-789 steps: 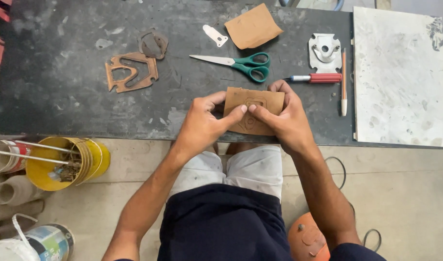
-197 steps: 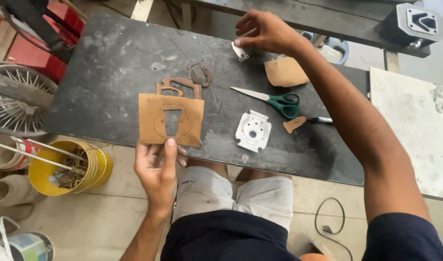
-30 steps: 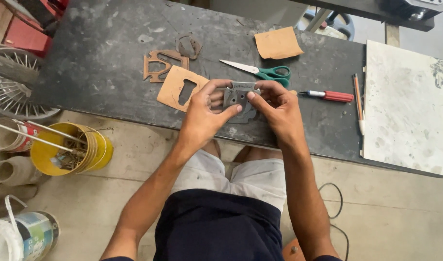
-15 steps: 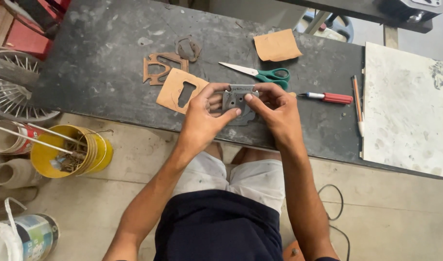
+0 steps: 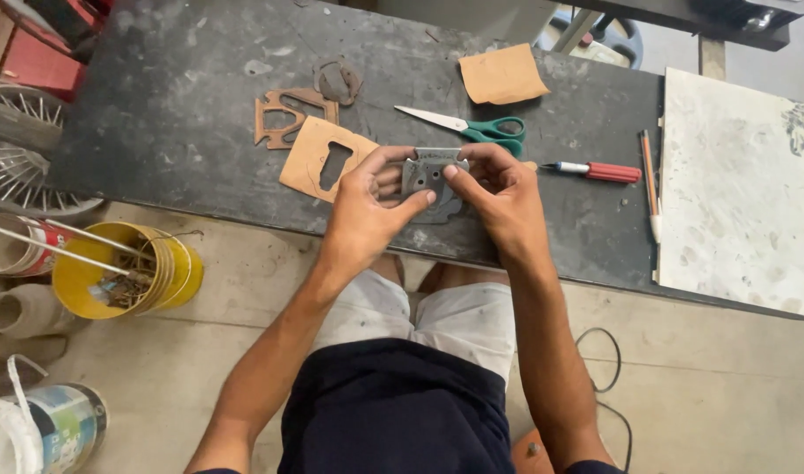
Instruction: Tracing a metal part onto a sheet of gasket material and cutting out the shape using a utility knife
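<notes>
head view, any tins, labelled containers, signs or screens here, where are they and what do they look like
Yellow bucket: on the floor left of the knees, round, holding rods and scraps.
Red and white can: at the left edge behind the yellow bucket, lying on its side, with a printed wrap.
Paint tin: bottom left corner, round, with a blue, green and white label.
No signs or screens show.

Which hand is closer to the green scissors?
The right hand. It sits just below the scissors, whose green handles are above its fingers. The left hand is farther off, down and left of them.
</notes>
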